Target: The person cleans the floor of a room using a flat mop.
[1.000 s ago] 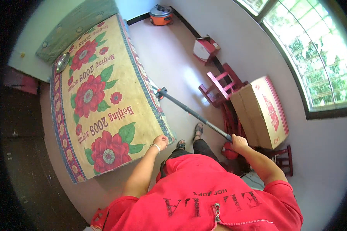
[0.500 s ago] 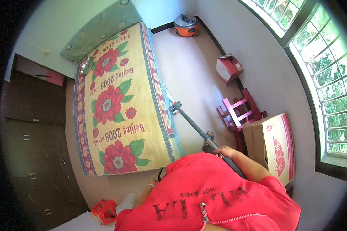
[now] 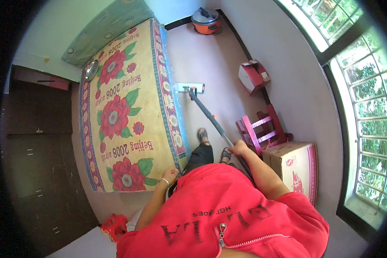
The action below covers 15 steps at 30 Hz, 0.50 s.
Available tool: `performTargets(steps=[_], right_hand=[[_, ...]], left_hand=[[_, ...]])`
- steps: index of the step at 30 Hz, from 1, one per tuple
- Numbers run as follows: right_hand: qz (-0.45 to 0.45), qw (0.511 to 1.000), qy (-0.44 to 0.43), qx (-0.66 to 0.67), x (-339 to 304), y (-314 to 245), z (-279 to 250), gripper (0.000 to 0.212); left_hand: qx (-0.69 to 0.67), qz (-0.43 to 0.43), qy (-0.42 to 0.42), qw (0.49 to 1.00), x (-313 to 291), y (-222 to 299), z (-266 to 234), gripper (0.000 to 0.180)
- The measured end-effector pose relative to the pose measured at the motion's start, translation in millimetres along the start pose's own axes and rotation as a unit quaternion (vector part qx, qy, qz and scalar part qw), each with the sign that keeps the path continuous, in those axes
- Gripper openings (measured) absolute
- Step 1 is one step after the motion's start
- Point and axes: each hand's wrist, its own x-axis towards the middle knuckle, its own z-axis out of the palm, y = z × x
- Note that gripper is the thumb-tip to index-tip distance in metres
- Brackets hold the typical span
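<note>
A flat mop [image 3: 212, 116] with a grey pole slants away from me, and my right hand [image 3: 238, 148] is wrapped round its handle. The pale, wide mop head [image 3: 198, 88] lies on the floor beside the bed's right edge. My left hand [image 3: 170, 174], with a bracelet at the wrist, is closed at the near right corner of the bed [image 3: 152, 107]. A dark strip shows beside its fingers; whether they hold it I cannot make out. A yellow cover with red flowers lies over the bed.
Along the right wall stand an orange cooker [image 3: 206, 21], a red and white box [image 3: 253, 77], a pink wooden stool [image 3: 264, 129] and a cardboard carton [image 3: 290, 167]. A metal lid or plate [image 3: 91, 70] rests on the bed. A red plastic stool [image 3: 114, 228] is at lower left, near a dark cabinet [image 3: 38, 172].
The mop head has come into view from beside the bed and turned crosswise on the floor. My left hand has risen forward to the bed's corner. A leg and both sandals now show.
</note>
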Motion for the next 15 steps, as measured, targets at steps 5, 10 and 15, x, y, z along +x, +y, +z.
performTargets(steps=[5, 10, 15], right_hand=[[0.028, 0.999, 0.024, -0.039, 88, -105, -55, 0.020], [0.069, 0.997, -0.017, -0.010, 134, -157, -110, 0.018], [0.032, 0.983, -0.171, -0.056, 142, -104, -127, 0.019]], left_hand=[[0.056, 0.113, -0.010, 0.992, 33, -11, -4, 0.019], [0.079, -0.023, -0.023, 0.996, 78, -65, -16, 0.022], [0.039, -0.076, -0.031, 0.996, 154, -87, -68, 0.024]])
